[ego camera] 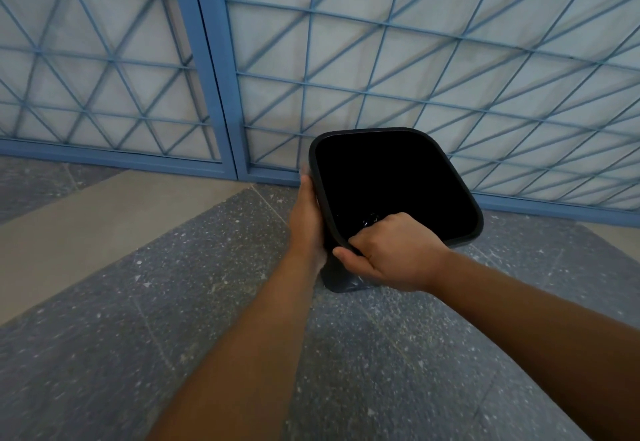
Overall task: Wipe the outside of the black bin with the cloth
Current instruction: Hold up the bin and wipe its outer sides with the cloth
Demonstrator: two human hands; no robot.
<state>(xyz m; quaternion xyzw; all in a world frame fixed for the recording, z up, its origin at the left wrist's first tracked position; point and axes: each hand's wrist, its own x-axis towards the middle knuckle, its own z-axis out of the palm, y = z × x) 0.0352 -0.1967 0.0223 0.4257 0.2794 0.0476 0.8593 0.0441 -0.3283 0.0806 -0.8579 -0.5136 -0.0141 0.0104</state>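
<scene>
Head view looks down into the black bin point(394, 181), a squarish plastic bin with rounded corners, its open mouth tipped toward the camera so that only the dark inside and the rim show plainly. It stands on, or just above, the speckled grey stone floor point(214, 302), near the foot of a blue metal grille door point(214, 70); I cannot tell whether its base rests on the floor or is lifted clear. A sliver of its outer wall shows below the rim on the near side.

The right hand point(388, 253) grips the near rim, fingers curled over the edge into the bin and thumb pressed on the outside. The left hand point(306, 219) lies along the left outer wall with its fingers stretched up the side; whether they press flat or hold something against the wall is hidden. No cloth is visible anywhere, though one could be trapped between the left palm and the bin.

As I judge it, the step in hand is steadying and turning the bin to present a side for wiping, with the wiping itself either just starting on the left wall or not yet begun. The next move calls for the right hand to keep the rim firm while the left passes a cloth down the outer wall, then for rotating the bin to reach the far sides.
</scene>
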